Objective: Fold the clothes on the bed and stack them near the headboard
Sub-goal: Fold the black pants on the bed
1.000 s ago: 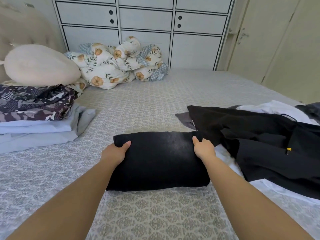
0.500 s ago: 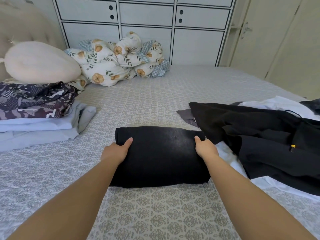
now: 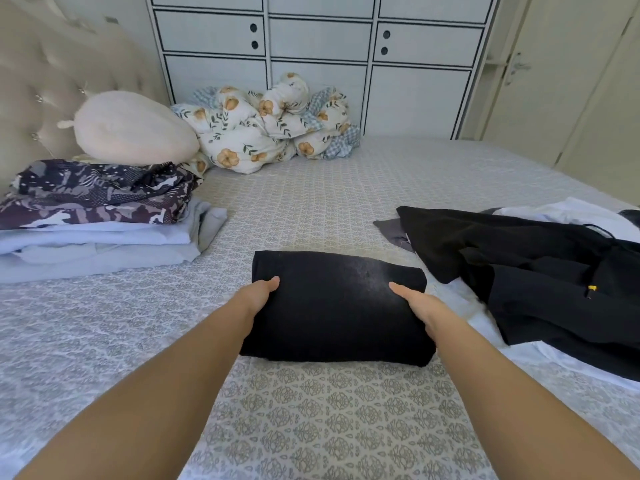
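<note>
A folded black garment [image 3: 337,306] lies on the patterned bed sheet [image 3: 311,410] in front of me. My left hand [image 3: 258,297] grips its left edge, thumb on top and fingers hidden under the cloth. My right hand [image 3: 420,310] grips its right edge the same way. At the left, by the tufted headboard [image 3: 52,81], stands a stack of folded clothes [image 3: 97,220], dark patterned pieces on pale blue ones. Unfolded black clothes [image 3: 540,271] lie in a heap at the right, over a white garment [image 3: 568,213].
A cream plush pillow [image 3: 131,129] rests behind the stack. A bunched floral duvet [image 3: 270,123] sits at the bed's far side against white cabinets [image 3: 318,46]. A door [image 3: 561,64] stands at the right.
Both hands have slid nearer along the garment's side edges and it sits slightly lifted and turned. The view has dipped a little.
</note>
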